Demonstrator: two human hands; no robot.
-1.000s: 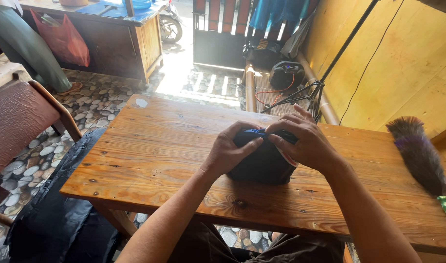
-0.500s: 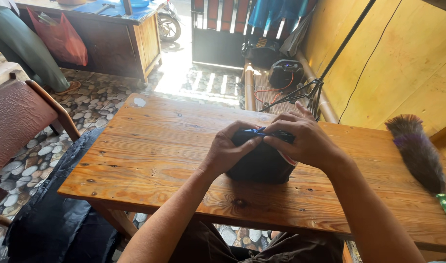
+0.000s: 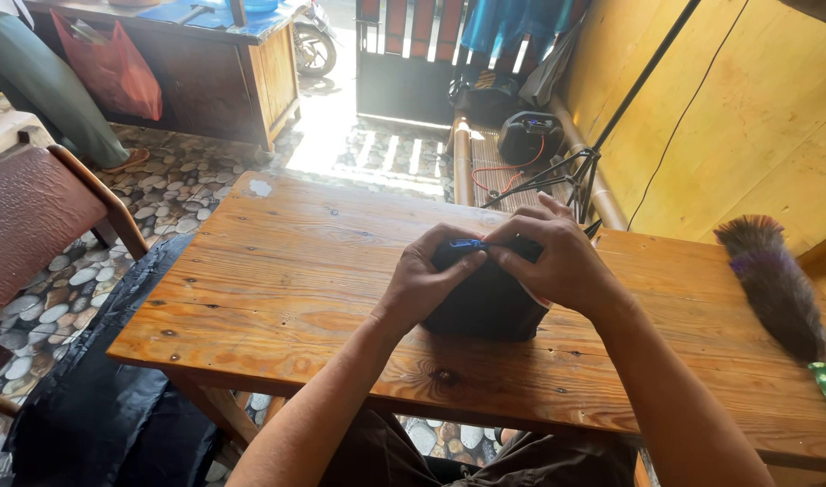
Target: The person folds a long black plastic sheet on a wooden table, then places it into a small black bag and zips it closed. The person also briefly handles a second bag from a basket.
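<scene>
A small black fabric pouch (image 3: 485, 302) stands on the wooden table (image 3: 287, 271), near its middle. My left hand (image 3: 426, 284) grips the pouch's left top edge, thumb and fingers pinching near a small blue piece (image 3: 467, 243) at the top. My right hand (image 3: 557, 257) covers the pouch's right top side and pinches the same edge. The two hands meet at the blue piece. Most of the pouch's top is hidden under my fingers.
A dark feather duster (image 3: 778, 289) with a green handle lies at the table's right end. A brown chair (image 3: 34, 225) stands at left and black cloth (image 3: 97, 397) lies below it. A tripod (image 3: 566, 176) and a cabinet (image 3: 224, 72) stand beyond the table.
Both hands have shifted slightly on top of the pouch, fingers drawn closer together at the blue piece. The pouch stays in place on the table.
</scene>
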